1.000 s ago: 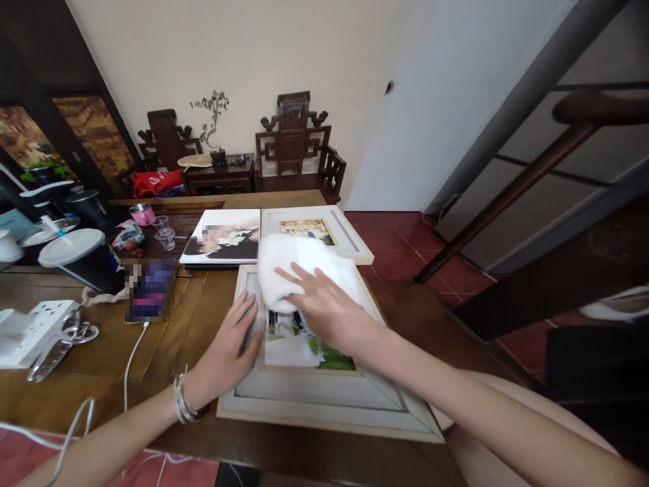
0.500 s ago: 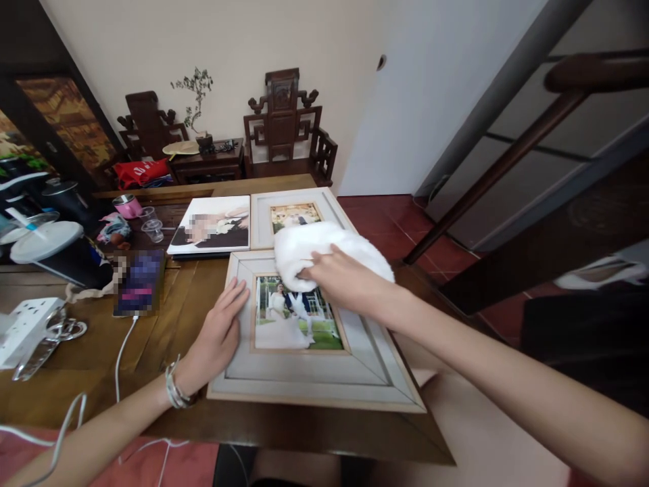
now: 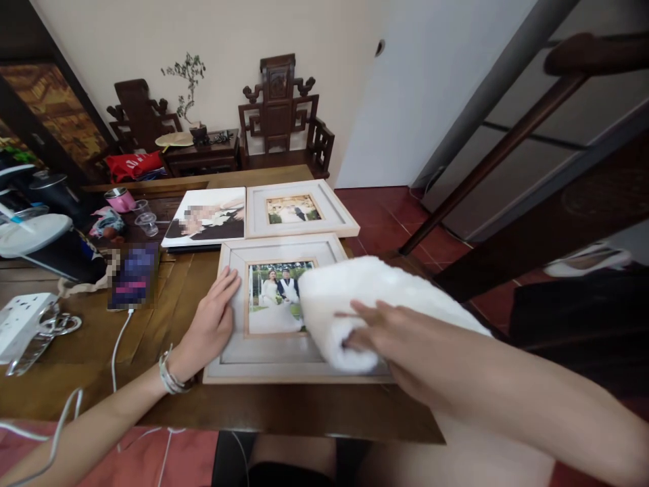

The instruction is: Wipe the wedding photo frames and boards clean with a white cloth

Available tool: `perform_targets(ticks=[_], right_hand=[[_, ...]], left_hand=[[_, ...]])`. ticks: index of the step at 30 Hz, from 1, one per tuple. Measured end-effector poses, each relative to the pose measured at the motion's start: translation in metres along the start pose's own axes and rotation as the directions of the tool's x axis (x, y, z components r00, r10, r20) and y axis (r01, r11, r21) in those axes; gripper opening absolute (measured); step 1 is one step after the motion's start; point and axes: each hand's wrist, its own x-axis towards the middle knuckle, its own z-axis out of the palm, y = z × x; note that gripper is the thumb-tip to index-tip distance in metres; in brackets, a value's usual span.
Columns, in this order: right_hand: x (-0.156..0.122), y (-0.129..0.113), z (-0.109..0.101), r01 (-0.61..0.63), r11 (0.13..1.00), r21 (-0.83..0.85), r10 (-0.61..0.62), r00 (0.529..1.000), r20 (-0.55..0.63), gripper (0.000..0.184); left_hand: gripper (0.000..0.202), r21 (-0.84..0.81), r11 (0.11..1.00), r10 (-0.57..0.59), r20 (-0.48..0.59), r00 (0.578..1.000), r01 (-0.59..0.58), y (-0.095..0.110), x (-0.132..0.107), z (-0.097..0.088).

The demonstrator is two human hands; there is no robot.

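Your right hand [image 3: 393, 331] grips a white plush towel [image 3: 390, 287] over the right side of a framed wedding photo [image 3: 274, 301].
Your left hand [image 3: 210, 321] lies open, fingers stretched along the frame's left border. The framed wedding photo lies on the wooden table [image 3: 167, 402]; blur makes it hard to tell whether the towel touches it.

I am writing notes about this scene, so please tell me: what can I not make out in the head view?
In the head view:
- Near picture frame: right part hidden by the white cloth.
- Right hand: blurred, partly hidden by the cloth.
- Plugged-in device: screen pixelated.
- Power strip: left end cut off by the left edge.
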Motion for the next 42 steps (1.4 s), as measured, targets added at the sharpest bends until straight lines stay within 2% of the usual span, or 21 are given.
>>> perform_targets(ticks=[2,4,7,11,14,16,19,23,26,30,34,36,39,42], right_hand=[[-0.009,-0.014,-0.004,0.023,0.999,0.033,-0.025,0.998,0.051,0.041],[-0.002,-0.017,-0.01,-0.013,1.0,0.022,0.01,0.996,0.093,0.044],[0.026,-0.003,-0.01,-0.081,0.996,-0.041,0.082,0.996,0.029,0.047],[0.067,0.026,0.008,-0.106,0.983,-0.151,0.098,0.994,-0.056,0.056],[0.076,0.034,0.021,-0.114,0.972,-0.204,0.095,0.99,-0.101,0.056],[0.069,0.029,0.025,-0.077,0.978,-0.194,0.057,0.993,-0.105,0.054],[0.045,0.013,0.022,-0.016,0.99,-0.143,0.01,0.999,-0.046,0.053],[0.008,-0.014,0.005,0.006,1.0,-0.027,-0.004,0.996,0.086,0.058],[-0.007,-0.03,-0.011,-0.015,0.999,0.033,0.01,0.99,0.139,0.056],[0.002,-0.039,-0.016,-0.034,0.999,0.001,0.034,0.996,0.081,0.056],[0.025,-0.029,0.004,-0.151,0.974,-0.167,0.14,0.987,-0.075,0.054],[0.031,-0.022,0.016,-0.174,0.962,-0.208,0.153,0.981,-0.116,0.054],[0.024,-0.024,0.022,-0.136,0.965,-0.223,0.115,0.988,-0.106,0.051],[0.004,-0.049,0.014,-0.072,0.978,-0.198,0.064,0.997,-0.046,0.044]], left_hand=[[0.053,0.012,1.0,0.003,0.009,1.0,-0.003,-0.001,0.0,0.0],[0.054,0.023,1.0,0.014,0.022,1.0,-0.014,-0.001,0.001,-0.001],[0.055,0.027,0.999,0.043,0.034,0.999,-0.044,-0.001,0.001,-0.002],[0.055,0.02,0.999,0.046,0.025,0.999,-0.046,0.001,0.001,-0.003],[0.055,0.017,0.999,0.027,0.018,0.999,-0.028,0.002,-0.001,-0.002],[0.054,0.029,0.999,0.019,0.016,1.0,-0.019,0.003,-0.001,-0.002],[0.054,0.063,0.998,0.021,0.011,1.0,-0.021,0.003,-0.002,-0.001],[0.054,0.099,0.994,0.05,0.029,0.998,-0.053,-0.006,-0.003,0.002],[0.055,0.136,0.988,0.07,0.06,0.996,-0.078,-0.013,-0.002,0.003],[0.054,0.133,0.987,0.079,0.063,0.995,-0.087,-0.014,-0.001,-0.001],[0.053,0.138,0.987,0.074,0.069,0.995,-0.083,-0.01,-0.003,-0.004],[0.053,0.136,0.988,0.072,0.04,0.997,-0.077,-0.009,-0.004,-0.002],[0.052,0.124,0.991,0.047,-0.008,0.999,-0.046,-0.009,-0.005,0.002],[0.048,0.092,0.996,0.008,-0.059,0.998,-0.003,-0.007,-0.004,0.005]])
